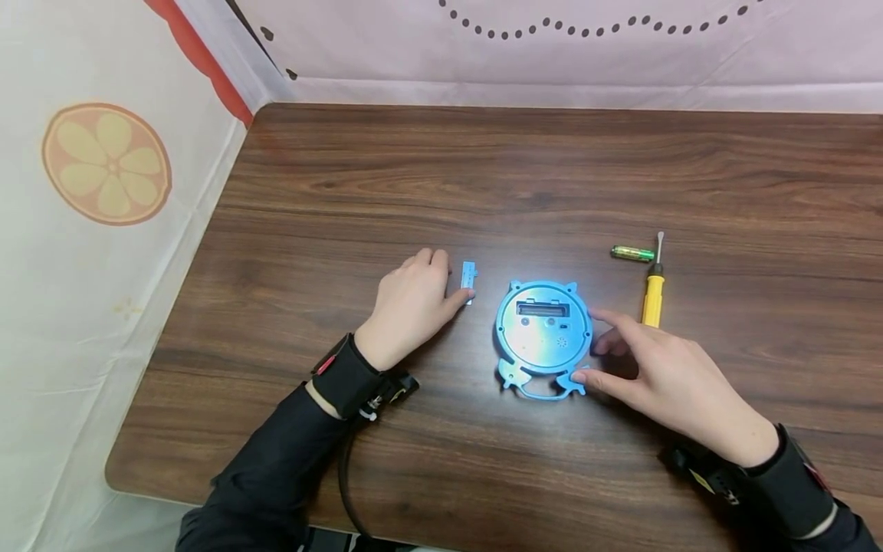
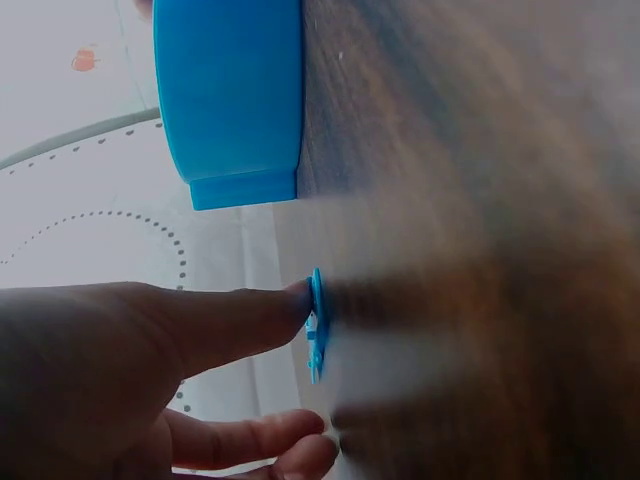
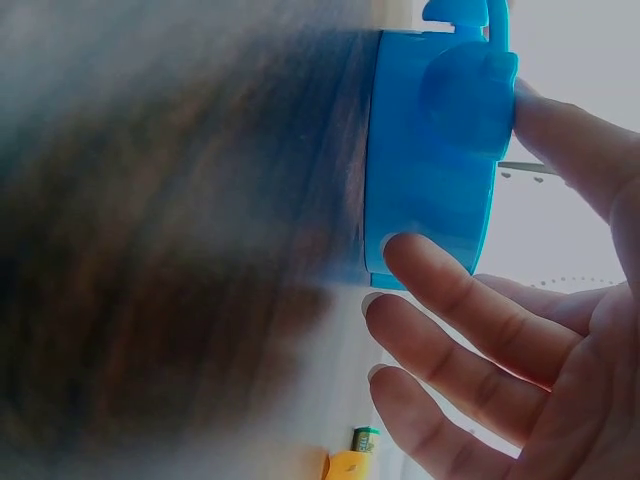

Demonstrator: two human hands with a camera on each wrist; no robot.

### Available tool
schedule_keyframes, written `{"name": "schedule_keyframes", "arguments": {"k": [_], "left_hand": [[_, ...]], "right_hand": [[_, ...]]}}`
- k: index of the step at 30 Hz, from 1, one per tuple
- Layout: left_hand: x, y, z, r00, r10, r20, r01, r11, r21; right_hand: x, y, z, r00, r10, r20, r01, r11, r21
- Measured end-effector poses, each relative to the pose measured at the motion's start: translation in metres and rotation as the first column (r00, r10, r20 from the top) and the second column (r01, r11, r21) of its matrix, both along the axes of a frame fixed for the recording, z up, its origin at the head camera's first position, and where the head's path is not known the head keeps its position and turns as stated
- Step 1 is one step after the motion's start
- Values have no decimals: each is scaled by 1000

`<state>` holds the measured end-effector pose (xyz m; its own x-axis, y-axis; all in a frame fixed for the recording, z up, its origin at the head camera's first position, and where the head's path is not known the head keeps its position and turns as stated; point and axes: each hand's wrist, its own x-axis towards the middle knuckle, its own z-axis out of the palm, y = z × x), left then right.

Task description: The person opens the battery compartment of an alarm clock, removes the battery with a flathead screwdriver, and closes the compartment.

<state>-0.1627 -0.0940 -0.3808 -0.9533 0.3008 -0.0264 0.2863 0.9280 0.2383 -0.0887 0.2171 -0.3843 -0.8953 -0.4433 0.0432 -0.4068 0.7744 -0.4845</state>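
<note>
A round blue clock-like device (image 1: pixel 545 326) lies on the table with its back up, showing an open battery slot, small round buttons and a looped lower part. My right hand (image 1: pixel 662 376) is at its right side. The thumb touches the lower right part, and the other fingers are loosely extended along the side wall. To the left of the device lies a small flat blue battery cover (image 1: pixel 468 274). My left hand (image 1: pixel 414 303) touches its near end with the thumb tip, the other fingers spread apart beside it. Blue device (image 2: pixel 230 100) and cover (image 2: pixel 317 320) also appear in the left wrist view.
Behind my right hand lie a green battery (image 1: pixel 631 253) and a screwdriver (image 1: pixel 653 295) with a yellow handle, its metal tip pointing away. The brown wooden table (image 1: pixel 386 176) meets pale patterned curtains at the back and left. A black cable (image 1: pixel 347 483) hangs from the left wrist.
</note>
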Motion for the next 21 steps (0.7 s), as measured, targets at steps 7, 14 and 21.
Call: {"name": "schedule_keyframes", "arguments": {"k": [7,14,21], "left_hand": [[-5,5,0,998,-20,57,17,998,55],[-8,7,-1,993,-39,115,23,991,134],[-9,8,0,989,-57,136,36,988,147]], "right_hand": [[0,0,-1,1000,-3,4,3,1000,-3],[0,0,-2,1000,4,15,-3,1000,-13],[0,1,-5,1000,11,4,-10,999,-34]]}}
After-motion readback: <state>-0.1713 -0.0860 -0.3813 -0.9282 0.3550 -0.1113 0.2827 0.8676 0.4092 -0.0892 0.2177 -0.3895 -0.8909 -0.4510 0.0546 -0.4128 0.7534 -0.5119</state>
